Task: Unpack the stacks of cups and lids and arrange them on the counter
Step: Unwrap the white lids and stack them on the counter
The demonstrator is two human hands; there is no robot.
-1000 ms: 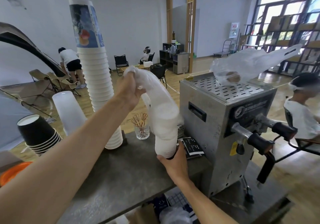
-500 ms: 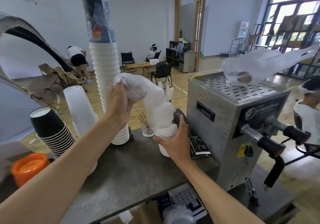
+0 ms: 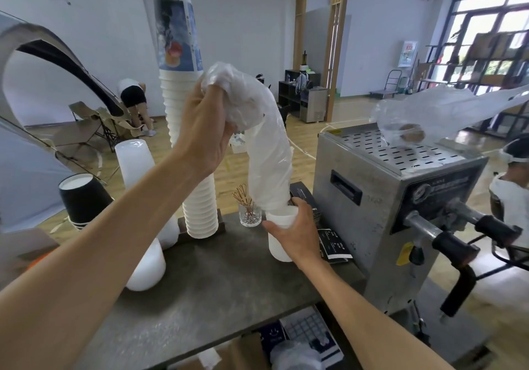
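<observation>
My left hand (image 3: pixel 204 137) grips the bunched top of a clear plastic sleeve (image 3: pixel 266 152) high above the counter. The sleeve hangs down in a curve over a stack of white cups (image 3: pixel 282 236). My right hand (image 3: pixel 294 233) holds the bare lower end of that stack, which rests on the grey counter (image 3: pixel 217 289). A tall stack of white paper cups (image 3: pixel 191 146) with a printed cup on top stands behind my left hand. Frosted plastic cups (image 3: pixel 137 169) and a stack of black cups (image 3: pixel 83 200) stand at the left.
A steel machine (image 3: pixel 395 206) with black-handled taps fills the right side, an empty plastic bag (image 3: pixel 435 111) on top. A small glass of stirrers (image 3: pixel 249 215) and black packets (image 3: pixel 332 243) sit by the cups. Boxes lie under the counter. People are in the room beyond.
My left hand has pulled the plastic sleeve higher, baring more of the white cup stack. My right hand moved from under the stack to its side as the stack came down onto the counter.
</observation>
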